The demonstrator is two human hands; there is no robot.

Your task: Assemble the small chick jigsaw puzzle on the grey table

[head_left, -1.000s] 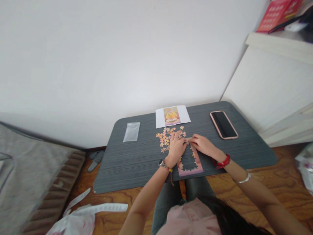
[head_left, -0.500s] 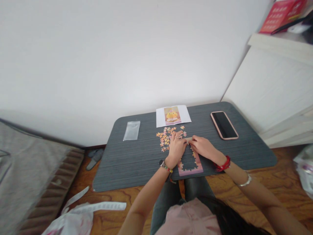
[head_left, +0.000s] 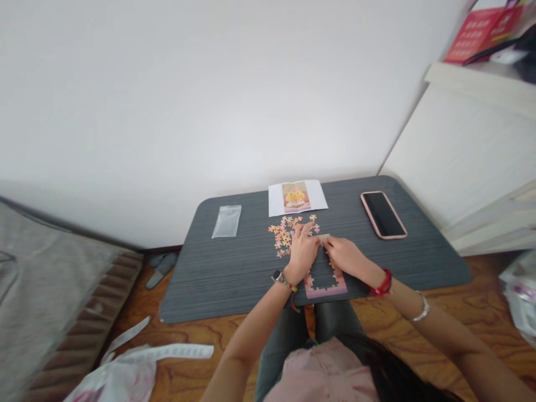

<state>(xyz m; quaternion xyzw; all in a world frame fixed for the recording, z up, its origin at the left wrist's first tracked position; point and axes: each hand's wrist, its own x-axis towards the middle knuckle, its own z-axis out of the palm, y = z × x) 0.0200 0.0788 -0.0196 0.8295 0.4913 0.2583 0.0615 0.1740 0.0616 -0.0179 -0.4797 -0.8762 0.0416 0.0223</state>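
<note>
A jigsaw puzzle border (head_left: pixel 326 291), pinkish with a hollow middle, lies at the table's front edge. Both hands meet at its far edge. My left hand (head_left: pixel 304 254) presses thumb and fingertip on a small jigsaw piece (head_left: pixel 323 237) there, its other fingers stretched over a loose pile. My right hand (head_left: pixel 345 255) pinches the same spot from the right, fingers bent together. The fingertips partly hide the piece. Loose jigsaw pieces (head_left: pixel 285 237), orange, yellow and pink, lie beside and beyond my left hand.
A creased white sheet (head_left: pixel 275 200) with a printed yellow cartoon picture lies behind the pile. On the left of the dark table (head_left: pixel 201 273) is a clear zip bag (head_left: pixel 226 221); a phone (head_left: pixel 383 215) in a pink case lies right. A white cabinet (head_left: pixel 477 145) stands beyond.
My right hand has turned slightly, its fingers curling closer over the border's far edge. My left hand stays nearly in place. The view has shifted a little.
</note>
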